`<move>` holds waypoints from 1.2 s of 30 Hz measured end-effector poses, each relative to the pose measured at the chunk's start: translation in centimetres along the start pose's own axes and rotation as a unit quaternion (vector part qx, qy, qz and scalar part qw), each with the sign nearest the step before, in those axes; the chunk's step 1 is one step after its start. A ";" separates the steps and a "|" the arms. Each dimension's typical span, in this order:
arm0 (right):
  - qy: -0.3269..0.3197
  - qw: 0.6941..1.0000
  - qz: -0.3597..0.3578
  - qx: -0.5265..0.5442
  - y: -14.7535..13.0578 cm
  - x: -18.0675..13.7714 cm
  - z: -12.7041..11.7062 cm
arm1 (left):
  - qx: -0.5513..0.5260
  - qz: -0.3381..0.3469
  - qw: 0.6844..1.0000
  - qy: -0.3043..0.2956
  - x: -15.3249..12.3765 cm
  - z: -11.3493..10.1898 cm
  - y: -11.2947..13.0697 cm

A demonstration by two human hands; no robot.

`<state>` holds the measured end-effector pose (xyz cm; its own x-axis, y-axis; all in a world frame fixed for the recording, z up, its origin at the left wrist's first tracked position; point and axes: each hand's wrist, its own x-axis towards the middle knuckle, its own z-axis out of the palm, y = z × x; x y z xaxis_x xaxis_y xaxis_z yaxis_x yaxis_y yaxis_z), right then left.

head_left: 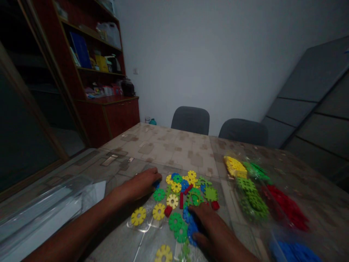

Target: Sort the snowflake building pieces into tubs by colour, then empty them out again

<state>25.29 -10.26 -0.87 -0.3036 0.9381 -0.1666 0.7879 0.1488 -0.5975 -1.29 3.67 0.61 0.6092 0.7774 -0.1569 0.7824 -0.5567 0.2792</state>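
Where the right hand (212, 225) curves, blue discs (192, 229) beside; green discs (178, 226) beyond

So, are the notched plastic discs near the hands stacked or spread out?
Spread out: yellow discs and green discs lie scattered over the table, some overlapping.

Smooth plastic notched discs (176, 226); wooden cabinet (121, 118); matt wall (191, 62).

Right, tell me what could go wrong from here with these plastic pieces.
The blue pieces by the right hand lie close beside green wheels, so a sweep there could drag those along.

A red stick lies among the crowded wheels and might get knocked aside.

The light-green heap and red heap sit near each other, so a bump could mix them.
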 end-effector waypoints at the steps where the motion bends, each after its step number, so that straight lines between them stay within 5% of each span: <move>1: -0.007 1.000 0.004 -0.007 -0.2 -0.1 -0.1 | -0.001 -0.001 1.000 -0.001 0.0 0.0 -0.2; 13: 0.002 0.999 0.042 0.012 -1.7 1.2 -0.4 | -0.016 -0.001 1.000 -0.001 -0.4 -0.6 -0.1; 19: 0.005 0.999 0.024 0.039 -1.6 1.0 -2.4 | -0.036 0.019 0.999 0.013 0.2 -0.3 -0.9; 23: -0.038 0.998 0.029 0.033 -0.9 0.4 -3.1 | -0.052 0.040 0.997 0.027 0.2 -0.6 -1.0; 31: -0.059 0.990 0.129 -0.028 0.0 0.0 -2.3 | -0.113 0.101 0.988 0.021 -0.5 -0.9 1.4; 36: -0.038 0.991 0.124 -0.010 0.1 -0.1 -2.1 | -0.155 0.124 0.980 0.014 -1.2 -0.9 3.1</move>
<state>26.52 -9.69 0.77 -0.1377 0.9202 -0.3664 0.8533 -0.0776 -0.5156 0.26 1.25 2.52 0.7681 0.6399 -0.0236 0.5314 -0.6163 0.5812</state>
